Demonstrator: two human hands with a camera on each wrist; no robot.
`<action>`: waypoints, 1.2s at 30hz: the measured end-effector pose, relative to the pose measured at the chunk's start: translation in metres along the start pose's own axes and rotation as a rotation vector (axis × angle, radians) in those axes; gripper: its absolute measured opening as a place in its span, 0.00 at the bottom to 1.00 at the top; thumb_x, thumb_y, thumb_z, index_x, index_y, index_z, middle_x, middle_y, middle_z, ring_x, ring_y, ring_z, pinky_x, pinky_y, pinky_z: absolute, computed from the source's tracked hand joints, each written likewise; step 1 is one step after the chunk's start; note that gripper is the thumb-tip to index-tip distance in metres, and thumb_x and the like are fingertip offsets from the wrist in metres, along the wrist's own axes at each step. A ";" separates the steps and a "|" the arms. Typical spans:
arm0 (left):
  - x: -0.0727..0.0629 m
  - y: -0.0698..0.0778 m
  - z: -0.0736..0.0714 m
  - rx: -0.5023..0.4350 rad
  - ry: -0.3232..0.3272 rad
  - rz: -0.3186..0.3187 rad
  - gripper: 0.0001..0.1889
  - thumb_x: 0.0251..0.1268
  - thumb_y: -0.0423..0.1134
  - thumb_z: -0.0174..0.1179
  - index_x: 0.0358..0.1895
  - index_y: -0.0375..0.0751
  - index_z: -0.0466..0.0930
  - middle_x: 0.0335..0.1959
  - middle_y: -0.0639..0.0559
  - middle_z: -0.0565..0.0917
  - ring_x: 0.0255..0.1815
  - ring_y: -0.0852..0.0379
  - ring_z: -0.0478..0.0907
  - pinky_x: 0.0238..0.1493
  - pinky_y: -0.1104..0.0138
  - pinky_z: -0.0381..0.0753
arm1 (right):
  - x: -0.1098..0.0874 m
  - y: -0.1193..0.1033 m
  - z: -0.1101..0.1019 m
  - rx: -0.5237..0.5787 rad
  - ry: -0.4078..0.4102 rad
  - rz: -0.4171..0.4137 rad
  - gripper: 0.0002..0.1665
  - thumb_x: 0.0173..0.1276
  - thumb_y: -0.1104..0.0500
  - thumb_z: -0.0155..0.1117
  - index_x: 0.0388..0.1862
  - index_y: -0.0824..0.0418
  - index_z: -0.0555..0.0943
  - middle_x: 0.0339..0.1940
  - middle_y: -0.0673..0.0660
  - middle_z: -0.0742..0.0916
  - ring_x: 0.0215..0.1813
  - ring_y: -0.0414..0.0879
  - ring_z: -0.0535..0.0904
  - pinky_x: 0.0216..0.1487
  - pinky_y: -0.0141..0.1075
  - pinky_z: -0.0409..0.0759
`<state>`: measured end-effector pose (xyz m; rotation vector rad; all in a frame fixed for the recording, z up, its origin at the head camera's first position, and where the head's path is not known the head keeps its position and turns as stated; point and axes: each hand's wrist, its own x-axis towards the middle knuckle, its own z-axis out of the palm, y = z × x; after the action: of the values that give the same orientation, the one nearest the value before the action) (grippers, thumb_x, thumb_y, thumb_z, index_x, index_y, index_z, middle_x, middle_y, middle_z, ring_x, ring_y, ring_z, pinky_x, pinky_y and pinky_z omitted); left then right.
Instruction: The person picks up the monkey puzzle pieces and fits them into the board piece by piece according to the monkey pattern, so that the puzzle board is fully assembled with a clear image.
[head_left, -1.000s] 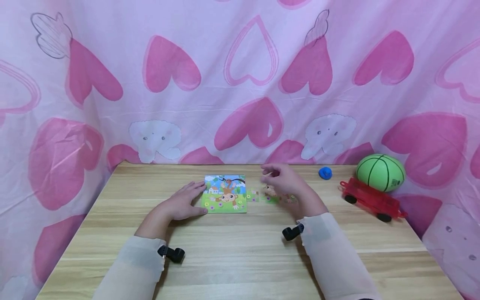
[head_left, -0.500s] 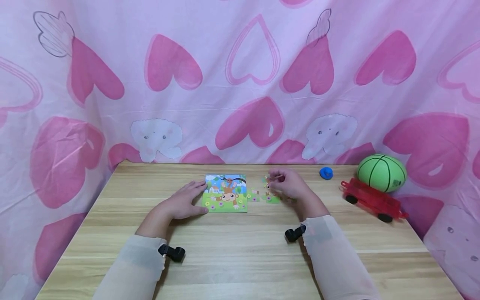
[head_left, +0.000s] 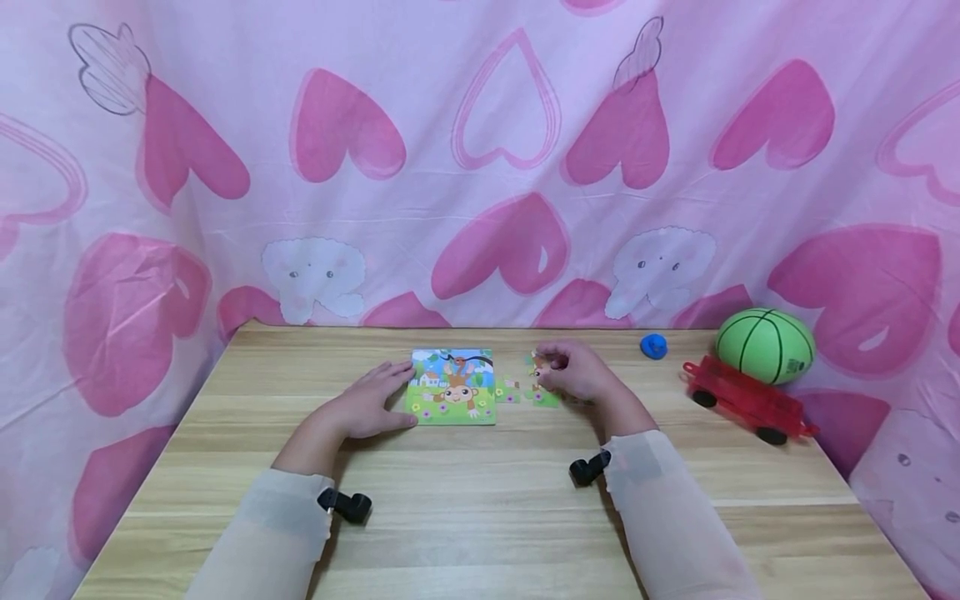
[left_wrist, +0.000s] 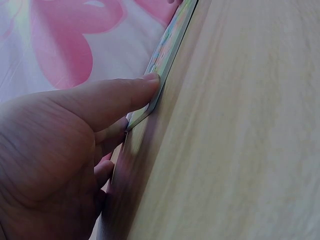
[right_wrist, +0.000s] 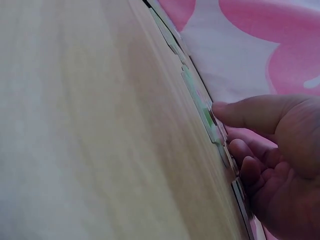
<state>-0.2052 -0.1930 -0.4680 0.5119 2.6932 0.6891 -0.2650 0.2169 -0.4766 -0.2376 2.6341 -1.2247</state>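
Wooden tabletop [head_left: 465, 517], head view: right of the loosely spread left hand [head_left: 363, 408] lies a near-square picture board [head_left: 452, 387], grass edge thumbward; the right hand [head_left: 577, 372], bent-fingered at loose pieces [head_left: 542, 399], is further right than a second ago. Left wrist: thumb [left_wrist: 127, 95] touches board. Right wrist: whether it pinches one, unclear.

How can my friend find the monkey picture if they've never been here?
Start at the wood-patterned table and find the left hand toward its far side. That hand touches the left side of the monkey picture, a flat, squarish board. It shows a monkey and a house together, while the smaller pieces to its right show only bits of picture.
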 end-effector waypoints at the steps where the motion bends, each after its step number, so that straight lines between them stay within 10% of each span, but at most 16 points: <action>1: 0.000 0.000 0.000 -0.003 -0.001 -0.001 0.49 0.70 0.59 0.69 0.88 0.50 0.56 0.91 0.51 0.52 0.92 0.36 0.40 0.88 0.33 0.46 | 0.000 0.000 0.000 -0.013 0.000 -0.006 0.33 0.70 0.59 0.76 0.74 0.55 0.80 0.60 0.59 0.85 0.58 0.52 0.77 0.48 0.36 0.82; 36: 0.001 0.001 0.001 -0.001 0.000 -0.011 0.49 0.69 0.60 0.69 0.88 0.51 0.56 0.91 0.51 0.52 0.92 0.37 0.40 0.88 0.33 0.47 | -0.003 -0.011 0.003 -0.059 0.138 -0.045 0.33 0.73 0.65 0.71 0.75 0.49 0.79 0.54 0.57 0.80 0.52 0.52 0.78 0.48 0.39 0.82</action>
<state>-0.2053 -0.1916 -0.4681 0.4963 2.6933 0.6876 -0.2606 0.2086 -0.4700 -0.2308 2.8009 -1.2192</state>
